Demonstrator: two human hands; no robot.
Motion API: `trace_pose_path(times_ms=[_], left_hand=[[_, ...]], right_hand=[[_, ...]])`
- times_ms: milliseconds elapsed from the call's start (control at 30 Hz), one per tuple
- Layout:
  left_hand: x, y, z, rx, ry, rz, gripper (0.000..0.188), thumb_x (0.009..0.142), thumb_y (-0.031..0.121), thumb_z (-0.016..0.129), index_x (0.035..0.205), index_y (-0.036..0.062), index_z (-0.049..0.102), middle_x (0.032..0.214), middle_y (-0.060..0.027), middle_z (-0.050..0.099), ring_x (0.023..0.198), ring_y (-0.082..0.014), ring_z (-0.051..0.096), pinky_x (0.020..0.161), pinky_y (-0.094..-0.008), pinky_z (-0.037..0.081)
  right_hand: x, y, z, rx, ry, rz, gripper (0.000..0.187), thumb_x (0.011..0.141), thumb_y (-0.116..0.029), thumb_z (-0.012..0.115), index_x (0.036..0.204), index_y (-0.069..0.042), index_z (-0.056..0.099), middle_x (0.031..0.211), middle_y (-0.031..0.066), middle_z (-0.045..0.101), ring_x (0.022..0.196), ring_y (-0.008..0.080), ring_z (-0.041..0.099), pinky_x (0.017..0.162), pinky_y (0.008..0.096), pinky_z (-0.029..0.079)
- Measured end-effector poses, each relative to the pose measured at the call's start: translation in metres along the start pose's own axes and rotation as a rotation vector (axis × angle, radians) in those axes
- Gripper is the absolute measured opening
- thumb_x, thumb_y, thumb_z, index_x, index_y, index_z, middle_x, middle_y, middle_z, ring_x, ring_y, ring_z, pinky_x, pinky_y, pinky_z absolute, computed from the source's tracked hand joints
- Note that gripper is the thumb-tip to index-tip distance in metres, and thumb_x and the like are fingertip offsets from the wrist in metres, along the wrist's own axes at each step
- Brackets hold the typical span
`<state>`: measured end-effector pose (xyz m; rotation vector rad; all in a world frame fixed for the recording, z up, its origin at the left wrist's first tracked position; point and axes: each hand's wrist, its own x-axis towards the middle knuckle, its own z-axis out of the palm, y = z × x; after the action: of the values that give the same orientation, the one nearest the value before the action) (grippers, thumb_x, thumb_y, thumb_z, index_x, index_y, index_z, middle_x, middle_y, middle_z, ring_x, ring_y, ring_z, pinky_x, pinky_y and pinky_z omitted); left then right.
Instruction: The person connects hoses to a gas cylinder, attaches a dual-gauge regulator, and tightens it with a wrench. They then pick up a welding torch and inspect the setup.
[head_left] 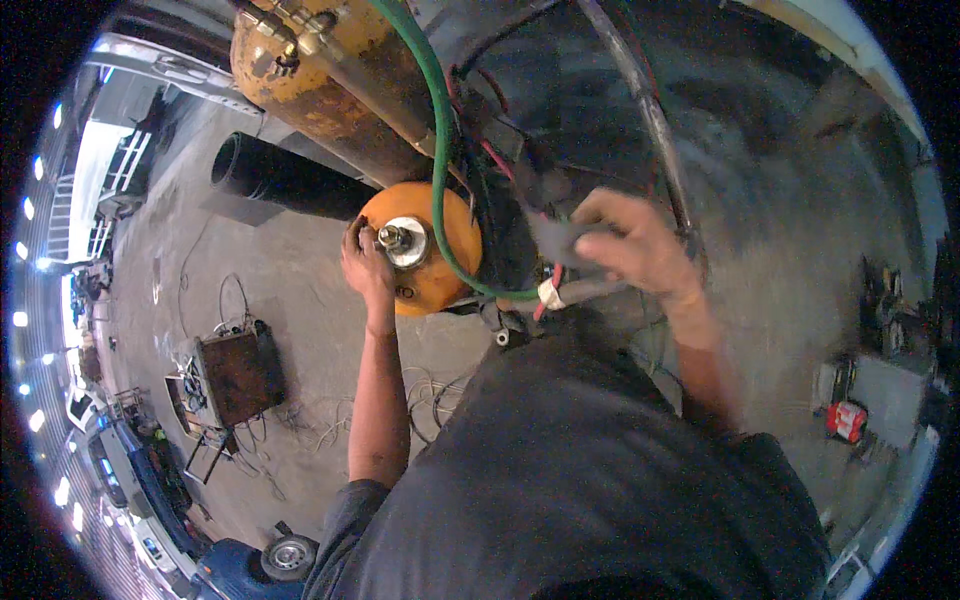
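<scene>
A round orange gas cylinder (455,222) stands in front of me, seen from above, with a pale collar and a brass valve (394,238) at its top. My left hand (368,262) rests on the cylinder's left side, its fingers beside the valve; their grip is partly hidden. To the right, my right hand (640,245) is raised and smeared by motion, fingers curled around a blurred grey thing (560,240) whose kind I cannot make out. A green hose (441,120) loops down over the cylinder to a whitish wrap (550,294) below my right hand.
A taller rusty orange cylinder (330,95) with brass fittings stands beyond. A black tube (290,170) lies to the left. A metal bar (645,100) runs along the right. A brown box-like cart (240,375) and loose cables (425,390) are on the floor at left.
</scene>
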<state>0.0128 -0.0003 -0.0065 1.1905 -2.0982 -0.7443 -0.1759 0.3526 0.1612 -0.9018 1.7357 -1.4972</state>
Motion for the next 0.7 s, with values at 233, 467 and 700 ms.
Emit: trace_pose_path(times_ms=[233, 467, 700], left_hand=[[-0.006, 0.031, -0.03, -0.549, 0.029, -0.078, 0.029, 0.092, 0.007, 0.051, 0.115, -0.0043, 0.064, 0.113, -0.0167, 0.066, 0.107, -0.0207, 0.061, 0.095, -0.0338, 0.047], [-0.074, 0.159, -0.087, -0.475, -0.648, 0.451, 0.022, 0.094, 0.013, 0.058, 0.109, -0.0006, 0.067, 0.099, -0.012, 0.07, 0.095, -0.0175, 0.064, 0.088, -0.0316, 0.049], [-0.085, 0.17, 0.029, -0.729, -1.16, -0.305, 0.045, 0.093, 0.032, 0.064, 0.117, -0.0045, 0.056, 0.089, -0.0135, 0.066, 0.086, -0.0191, 0.064, 0.078, -0.0338, 0.051]], right_hand=[[-0.004, -0.001, -0.001, 0.205, 0.286, 0.023, 0.031, 0.086, -0.025, 0.069, 0.105, -0.002, 0.061, 0.083, 0.0026, 0.063, 0.067, 0.0099, 0.058, 0.057, 0.0263, 0.048], [-0.063, -0.029, 0.011, -0.099, -0.173, -0.09, 0.02, 0.082, -0.017, 0.073, 0.098, -0.007, 0.067, 0.088, 0.0044, 0.068, 0.08, 0.0178, 0.064, 0.073, 0.0341, 0.051], [-0.045, -0.048, 0.046, -0.117, -0.591, -0.233, 0.012, 0.084, -0.014, 0.072, 0.093, -0.007, 0.07, 0.089, 0.0071, 0.07, 0.082, 0.0235, 0.066, 0.078, 0.0366, 0.049]])
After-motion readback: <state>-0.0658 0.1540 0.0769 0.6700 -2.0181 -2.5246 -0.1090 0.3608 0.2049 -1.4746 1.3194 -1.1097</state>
